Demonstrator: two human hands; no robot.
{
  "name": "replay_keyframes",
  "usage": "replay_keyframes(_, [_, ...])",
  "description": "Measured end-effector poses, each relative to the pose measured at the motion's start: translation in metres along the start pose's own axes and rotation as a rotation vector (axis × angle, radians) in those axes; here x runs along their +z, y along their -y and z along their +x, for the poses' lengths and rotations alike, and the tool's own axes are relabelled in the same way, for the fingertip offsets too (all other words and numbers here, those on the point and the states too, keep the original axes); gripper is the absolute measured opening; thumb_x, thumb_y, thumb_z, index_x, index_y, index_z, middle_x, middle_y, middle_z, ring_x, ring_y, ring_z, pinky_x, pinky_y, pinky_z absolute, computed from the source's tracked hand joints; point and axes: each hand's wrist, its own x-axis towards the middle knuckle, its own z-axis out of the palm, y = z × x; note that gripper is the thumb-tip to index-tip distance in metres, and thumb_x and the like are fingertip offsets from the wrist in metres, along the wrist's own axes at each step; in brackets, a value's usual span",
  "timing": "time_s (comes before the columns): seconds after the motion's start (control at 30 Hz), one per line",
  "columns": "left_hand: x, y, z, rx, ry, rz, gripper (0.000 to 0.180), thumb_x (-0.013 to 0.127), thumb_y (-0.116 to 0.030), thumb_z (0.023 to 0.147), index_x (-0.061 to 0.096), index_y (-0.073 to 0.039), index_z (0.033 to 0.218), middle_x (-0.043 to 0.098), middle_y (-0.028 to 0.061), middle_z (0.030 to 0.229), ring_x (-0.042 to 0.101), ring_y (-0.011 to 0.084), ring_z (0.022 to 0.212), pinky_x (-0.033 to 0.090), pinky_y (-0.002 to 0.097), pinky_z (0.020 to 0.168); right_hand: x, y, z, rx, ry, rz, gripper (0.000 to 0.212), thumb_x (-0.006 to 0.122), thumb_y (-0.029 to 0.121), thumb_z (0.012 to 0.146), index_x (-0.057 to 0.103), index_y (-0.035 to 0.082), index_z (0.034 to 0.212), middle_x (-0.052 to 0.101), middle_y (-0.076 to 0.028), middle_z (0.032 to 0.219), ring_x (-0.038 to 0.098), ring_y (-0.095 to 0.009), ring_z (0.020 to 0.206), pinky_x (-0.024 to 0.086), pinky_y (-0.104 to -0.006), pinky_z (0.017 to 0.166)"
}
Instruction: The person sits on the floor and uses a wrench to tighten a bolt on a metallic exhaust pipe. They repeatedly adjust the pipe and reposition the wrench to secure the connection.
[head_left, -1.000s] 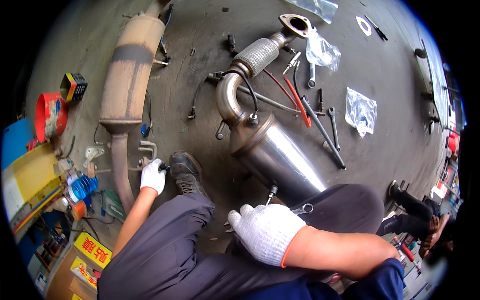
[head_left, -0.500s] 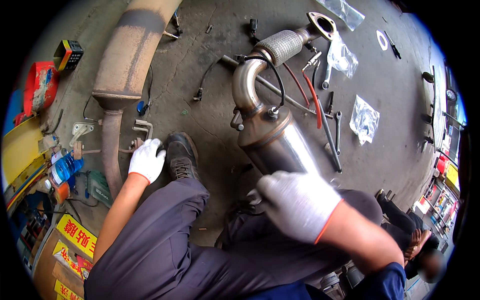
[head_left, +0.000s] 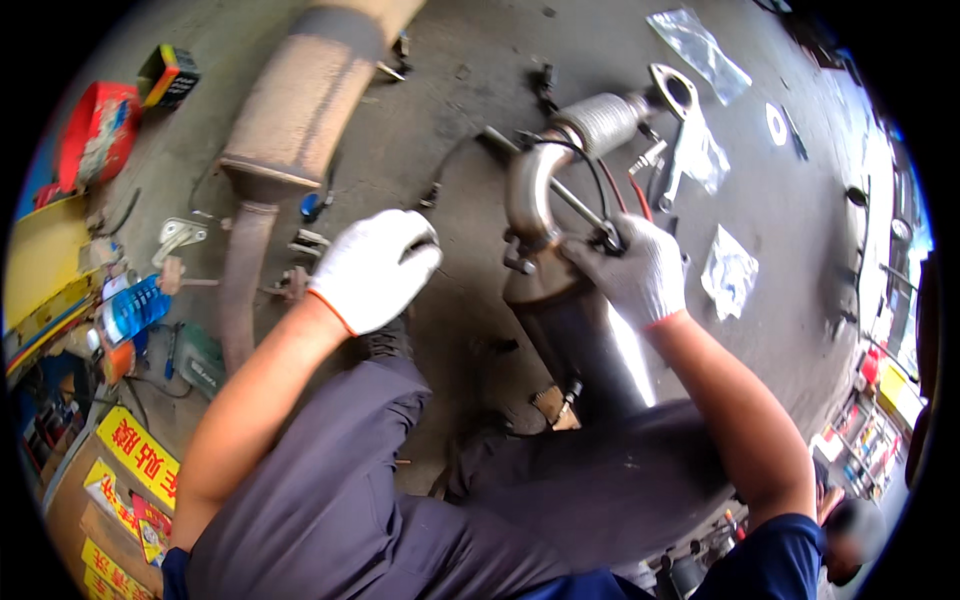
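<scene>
A shiny exhaust section lies by my knee: a converter canister (head_left: 585, 345), a bent pipe (head_left: 527, 200) and a braided flexible joint (head_left: 600, 124) in one piece. My right hand (head_left: 640, 270), in a white knit glove, has its thumb and fingers closed around the oxygen sensor (head_left: 608, 238) at the canister's upper end; a black cable loops up from it. My left hand (head_left: 375, 270), gloved alike, hovers above my shoe (head_left: 388, 340) with fingers loosely bent and apart from the thumb. Nothing shows in it. A rusty old exhaust pipe (head_left: 300, 105) stretches along its left.
Right of the canister lie a wrench (head_left: 680, 165) and clear plastic bags (head_left: 730, 270). A white ring gasket (head_left: 776, 124) is farther off. At left are a red container (head_left: 98, 135), a blue bottle (head_left: 138, 308) and a green tool case (head_left: 203, 360). Another person (head_left: 850, 535) is at lower right.
My right hand has gone up and forward from beside the canister to the sensor. My left hand has lifted away from the old pipe's bracket, to the right. The whole view has shifted slightly.
</scene>
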Motion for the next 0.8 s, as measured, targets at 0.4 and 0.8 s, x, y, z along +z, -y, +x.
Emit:
replay_keyframes(0.4, [0.099,0.033,-0.085,0.039,0.228,0.226,0.027,0.07,-0.034,0.099,0.077,-0.007,0.102,0.077,0.018,0.101,0.076,0.0388,0.101,0.058,0.0552,0.09,0.007,0.013,-0.003,-0.083,-0.031,0.086,0.022,0.088,0.018,0.091,0.075,0.001,0.088,0.069,-0.02,0.076,0.066,-0.037,0.068,0.053,-0.0457,0.067])
replay_keyframes(0.8, [0.117,0.04,-0.084,0.001,0.04,0.177,0.024,0.069,-0.032,0.101,0.077,-0.01,0.095,0.076,0.0156,0.098,0.076,0.0391,0.094,0.059,0.0551,0.086,0.006,0.009,0.001,0.077,0.008,0.101,0.039,0.093,0.027,0.087,0.067,-0.002,0.082,0.067,-0.02,0.073,0.063,-0.033,0.064,0.053,-0.0451,0.067])
